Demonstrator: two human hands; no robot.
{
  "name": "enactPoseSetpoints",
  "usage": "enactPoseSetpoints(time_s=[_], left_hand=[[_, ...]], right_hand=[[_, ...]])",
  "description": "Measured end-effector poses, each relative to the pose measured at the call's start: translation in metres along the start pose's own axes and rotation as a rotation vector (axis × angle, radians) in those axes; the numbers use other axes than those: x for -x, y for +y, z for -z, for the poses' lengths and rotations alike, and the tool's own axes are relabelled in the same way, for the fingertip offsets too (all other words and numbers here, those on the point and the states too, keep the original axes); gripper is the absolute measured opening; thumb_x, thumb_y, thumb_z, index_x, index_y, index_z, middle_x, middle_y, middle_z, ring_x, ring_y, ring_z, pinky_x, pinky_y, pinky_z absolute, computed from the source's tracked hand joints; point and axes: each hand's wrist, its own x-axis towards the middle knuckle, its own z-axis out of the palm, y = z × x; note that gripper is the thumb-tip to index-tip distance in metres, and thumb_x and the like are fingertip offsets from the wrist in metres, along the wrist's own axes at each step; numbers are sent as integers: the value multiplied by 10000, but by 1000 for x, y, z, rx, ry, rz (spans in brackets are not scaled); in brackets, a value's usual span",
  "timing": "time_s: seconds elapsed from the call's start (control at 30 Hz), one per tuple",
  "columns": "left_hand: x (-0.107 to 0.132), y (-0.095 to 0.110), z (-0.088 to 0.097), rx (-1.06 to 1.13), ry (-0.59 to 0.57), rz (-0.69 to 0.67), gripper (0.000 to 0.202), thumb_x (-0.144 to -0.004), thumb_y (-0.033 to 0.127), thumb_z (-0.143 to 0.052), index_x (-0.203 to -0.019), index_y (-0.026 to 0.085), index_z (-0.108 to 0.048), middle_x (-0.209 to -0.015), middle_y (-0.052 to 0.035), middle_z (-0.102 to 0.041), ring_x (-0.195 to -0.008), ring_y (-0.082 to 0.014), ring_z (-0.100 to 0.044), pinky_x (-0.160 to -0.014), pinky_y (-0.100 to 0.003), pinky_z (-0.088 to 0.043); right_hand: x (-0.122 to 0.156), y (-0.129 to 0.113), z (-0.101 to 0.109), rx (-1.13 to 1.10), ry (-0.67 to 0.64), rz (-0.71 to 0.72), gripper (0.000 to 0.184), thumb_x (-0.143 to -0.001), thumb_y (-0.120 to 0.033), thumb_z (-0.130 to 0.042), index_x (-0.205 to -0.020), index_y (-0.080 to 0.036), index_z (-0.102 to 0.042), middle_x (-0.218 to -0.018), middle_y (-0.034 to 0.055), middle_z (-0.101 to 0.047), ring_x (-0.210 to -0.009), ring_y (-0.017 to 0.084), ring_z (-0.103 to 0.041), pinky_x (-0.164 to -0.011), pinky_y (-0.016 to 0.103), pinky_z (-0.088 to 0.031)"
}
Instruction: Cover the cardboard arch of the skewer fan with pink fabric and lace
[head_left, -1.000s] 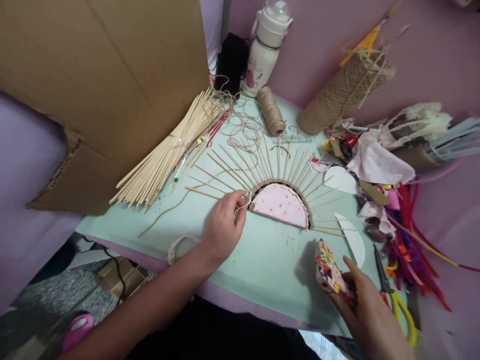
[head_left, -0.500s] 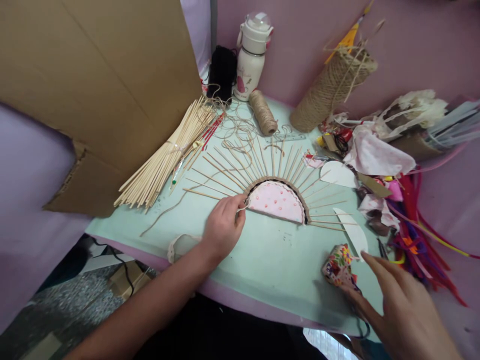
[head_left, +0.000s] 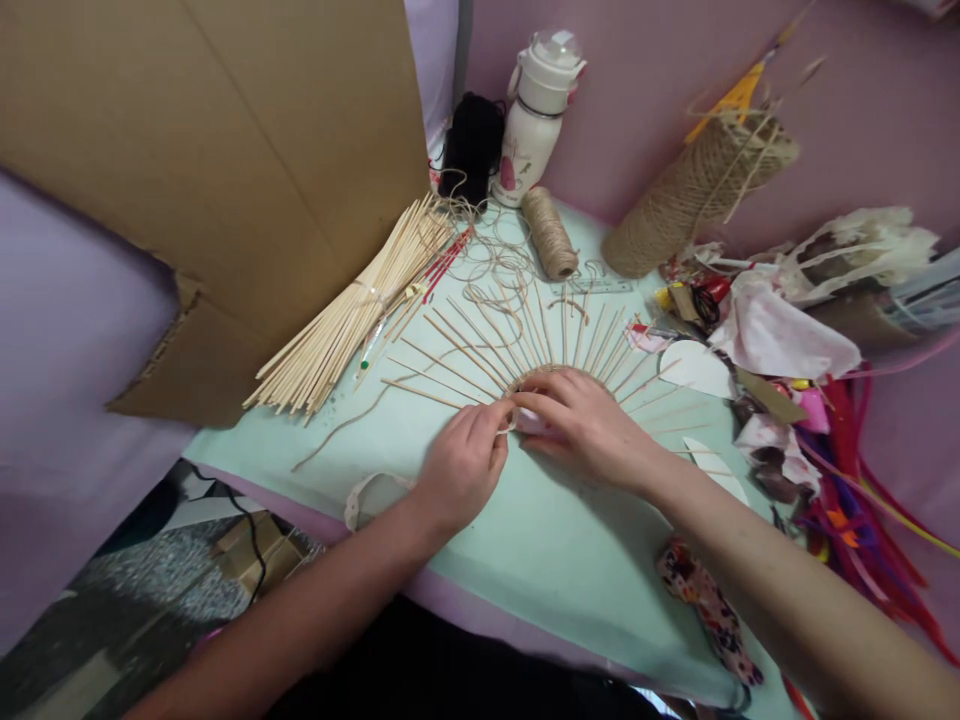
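Observation:
My left hand (head_left: 465,462) is closed in a pinch on a narrow white lace trim (head_left: 375,482), by the left corner of a half-circle panel. A tail of this trim loops over the table edge behind the hand. My right hand (head_left: 574,418) reaches across the panel, its fingertips meeting the left ones at the trim; the exact pinch is partly hidden. Pink fabric on the panel (head_left: 546,425) shows between the fingers. Thin wooden sticks (head_left: 469,350) fan out from its curved border. A flower-patterned, elongated object with a dark cord (head_left: 709,605) lies beneath my right forearm.
A bundle of wooden sticks (head_left: 356,310) lies at the left beside a large cardboard sheet (head_left: 247,180). Behind stand a bottle (head_left: 529,135), a twine spool (head_left: 550,235) and a twine-wrapped cone (head_left: 690,195). White paper cutouts (head_left: 697,368) and craft scraps crowd the right.
My right hand has moved left from beside the flower-patterned object to the panel, joining my left hand. That object now lies on the table. The view has shifted slightly.

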Motion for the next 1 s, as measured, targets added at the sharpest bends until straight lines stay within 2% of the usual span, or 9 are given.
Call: enactPoseSetpoints(time_s=[0.17,0.53,0.77,1.0], left_hand=[[-1,1,1,-11,6,-12,335,-848,34,-494,-1148,185,-488,-867,-18,-642,-798,-163,-611,-763,-295,-526],[1,-1,-1,8,-51,14,351,-841,48,-474,-1162,189,-488,-865,-12,-639,-808,-160,-609,-774,-301,-522],[1,-1,0,-42,-135,17,232,-849,65,-475,-1044,170,-544,-866,-39,-654,-811,-192,-592,-768,-347,-505],[2,-1,-1,-96,-177,20,271,-864,88,-471,-1108,148,-573,-878,-61,-664,-840,-217,-578,-789,-383,-489]], right_hand=[[2,5,-5,18,5,14,303,-904,-297,-609,-1191,-203,-598,-1244,107,-604,-1138,278,-522,-938,460,-434],[2,6,-8,15,19,7,307,-899,-316,-618,-1195,-235,-619,-1251,101,-610,-1155,284,-526,-936,477,-429],[1,6,-9,54,21,9,266,-906,-325,-605,-1153,-234,-639,-1219,92,-626,-1113,273,-538,-907,447,-437],[2,7,-10,55,13,9,285,-907,-338,-612,-1170,-226,-623,-1234,80,-621,-1130,267,-529,-933,438,-423]])
